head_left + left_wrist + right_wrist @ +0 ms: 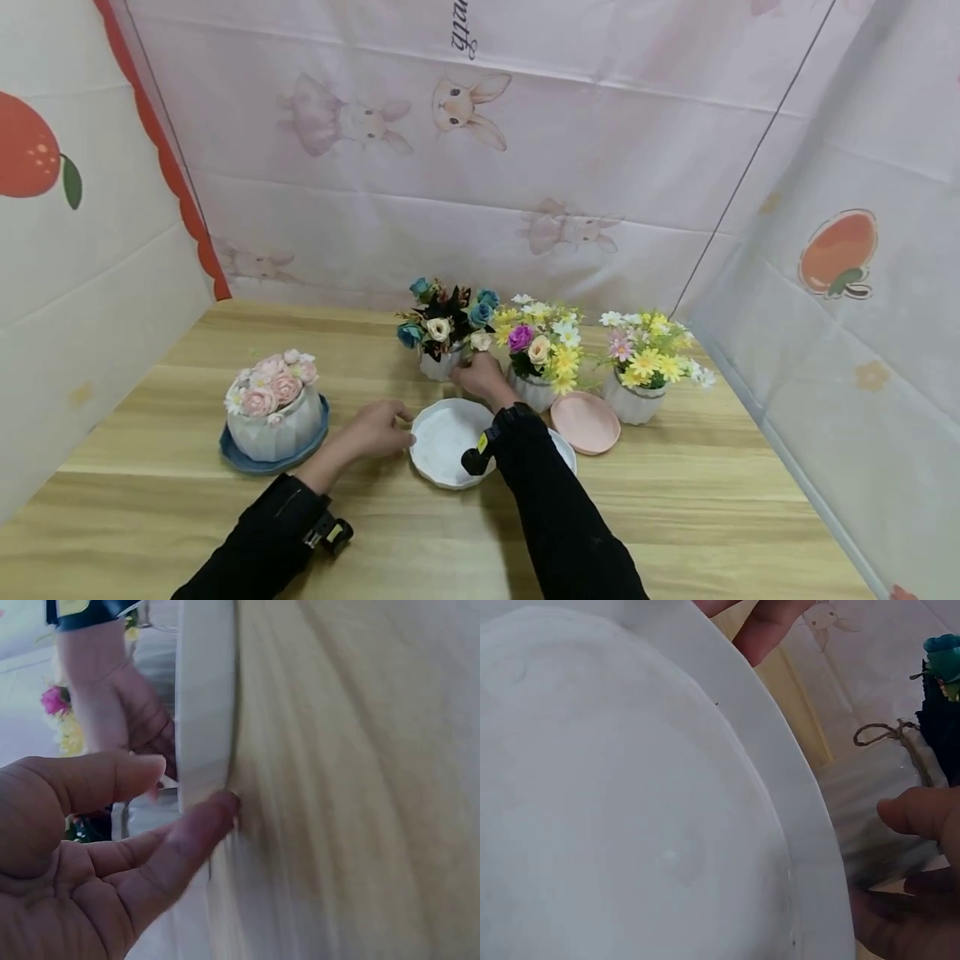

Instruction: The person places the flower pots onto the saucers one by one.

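Observation:
My left hand [378, 429] is at the left rim of a white scalloped plate [438, 450]. In the left wrist view its thumb stays above the rim while a fingertip reaches the plate's lower edge. My right hand [483, 379] reaches over the plate and grips the right side of a white flower pot [438, 367] with blue and cream roses [438, 325]. In the right wrist view the thumb lies across the pot [877, 810], which has a twine bow; the other fingers are partly hidden below it.
Right of my right hand stand two more flower pots [534, 392] [633, 402] with yellow and white flowers. A pink plate [587, 423] and a partly hidden white plate [564, 452] lie before them. At left, a pot of pink flowers [273, 425] sits on a blue plate [238, 460].

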Tool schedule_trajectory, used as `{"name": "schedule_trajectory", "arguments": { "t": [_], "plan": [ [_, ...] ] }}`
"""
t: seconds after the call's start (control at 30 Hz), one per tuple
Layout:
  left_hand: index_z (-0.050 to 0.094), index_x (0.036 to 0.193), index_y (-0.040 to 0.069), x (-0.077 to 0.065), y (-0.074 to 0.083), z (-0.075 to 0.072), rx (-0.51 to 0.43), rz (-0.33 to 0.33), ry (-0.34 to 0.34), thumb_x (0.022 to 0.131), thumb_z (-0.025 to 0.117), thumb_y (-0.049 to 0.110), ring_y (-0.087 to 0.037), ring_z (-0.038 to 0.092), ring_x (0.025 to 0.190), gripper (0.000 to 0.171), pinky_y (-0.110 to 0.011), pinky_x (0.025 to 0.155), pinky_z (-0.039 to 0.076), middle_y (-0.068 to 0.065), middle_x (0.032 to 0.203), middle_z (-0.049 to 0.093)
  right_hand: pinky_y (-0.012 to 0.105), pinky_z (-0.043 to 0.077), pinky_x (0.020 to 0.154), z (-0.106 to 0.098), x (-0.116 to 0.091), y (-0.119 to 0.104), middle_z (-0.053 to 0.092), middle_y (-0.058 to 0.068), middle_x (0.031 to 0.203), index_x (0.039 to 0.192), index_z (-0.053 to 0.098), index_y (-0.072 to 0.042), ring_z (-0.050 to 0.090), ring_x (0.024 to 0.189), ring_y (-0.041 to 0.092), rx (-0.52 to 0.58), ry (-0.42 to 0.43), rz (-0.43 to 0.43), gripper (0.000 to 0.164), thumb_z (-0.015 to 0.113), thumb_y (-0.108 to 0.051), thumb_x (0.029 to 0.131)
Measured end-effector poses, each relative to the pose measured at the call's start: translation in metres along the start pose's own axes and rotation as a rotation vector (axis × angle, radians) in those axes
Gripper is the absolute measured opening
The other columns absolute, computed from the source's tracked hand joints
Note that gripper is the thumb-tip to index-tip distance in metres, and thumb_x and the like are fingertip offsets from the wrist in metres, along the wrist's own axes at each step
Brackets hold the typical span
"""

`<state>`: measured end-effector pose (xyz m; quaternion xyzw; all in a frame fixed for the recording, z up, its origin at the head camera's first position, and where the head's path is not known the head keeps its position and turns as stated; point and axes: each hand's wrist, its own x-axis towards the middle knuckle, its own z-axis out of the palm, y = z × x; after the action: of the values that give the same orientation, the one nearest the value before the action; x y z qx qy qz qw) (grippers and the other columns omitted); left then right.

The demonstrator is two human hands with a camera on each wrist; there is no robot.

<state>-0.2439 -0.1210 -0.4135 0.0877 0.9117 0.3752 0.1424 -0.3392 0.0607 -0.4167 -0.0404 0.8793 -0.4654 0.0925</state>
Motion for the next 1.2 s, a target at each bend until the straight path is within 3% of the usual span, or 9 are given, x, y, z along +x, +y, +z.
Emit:
{"name": "schedule_trajectory", "arguments": {
  "t": [0.1,0.37,0.53,0.8,1.2],
  "plan": [
    [0.056,0.101,-0.004,0.002,0.003,0.002,0.005,0.012,0.0,0.074,0.062,0.007,-0.018,0.055,0.051,0.029,-0.027,0.047,0.043,-0.005,0.058,0.057,0.033,0.038,0.063,0.0,0.005,-0.002,0.05,0.008,0.09,0.096,0.052,-0.009,0.047,0.082,0.023,-0.014,0.025,0.037,0.024,0.059,-0.024,0.079],
    [0.055,0.096,-0.006,0.005,0.006,0.008,-0.065,-0.023,-0.016,0.073,0.06,0.0,-0.019,0.057,0.049,0.025,-0.028,0.045,0.047,-0.009,0.056,0.056,0.035,0.042,0.074,0.002,0.007,-0.005,0.054,0.007,0.101,0.114,0.05,-0.014,0.051,0.092,0.024,0.018,0.066,0.068,0.057,0.068,-0.042,0.068],
    [0.055,0.095,-0.007,0.006,0.006,0.01,-0.085,-0.013,-0.018,0.071,0.057,-0.003,-0.019,0.058,0.048,0.025,-0.028,0.045,0.048,-0.009,0.056,0.056,0.037,0.041,0.079,0.002,0.008,-0.003,0.05,0.012,0.114,0.123,0.044,-0.013,0.045,0.104,0.027,-0.024,0.126,0.06,0.068,0.069,-0.042,0.068],
    [0.057,0.091,-0.004,0.006,0.007,0.011,-0.072,-0.03,-0.003,0.07,0.052,-0.004,-0.018,0.057,0.047,0.022,-0.028,0.044,0.047,-0.008,0.056,0.056,0.036,0.041,0.077,0.004,0.008,-0.005,0.049,0.014,0.114,0.121,0.045,-0.009,0.047,0.102,0.027,-0.074,0.116,0.07,0.064,0.066,-0.043,0.07],
    [0.057,0.094,-0.003,0.009,0.012,0.004,-0.04,-0.006,0.033,0.071,0.053,-0.002,-0.021,0.058,0.047,0.023,-0.025,0.041,0.043,-0.007,0.05,0.058,0.035,0.041,0.077,0.002,0.005,-0.014,0.048,0.016,0.115,0.121,0.045,-0.008,0.046,0.103,0.028,-0.128,0.065,0.066,0.061,0.063,-0.041,0.074]
  ]
}}
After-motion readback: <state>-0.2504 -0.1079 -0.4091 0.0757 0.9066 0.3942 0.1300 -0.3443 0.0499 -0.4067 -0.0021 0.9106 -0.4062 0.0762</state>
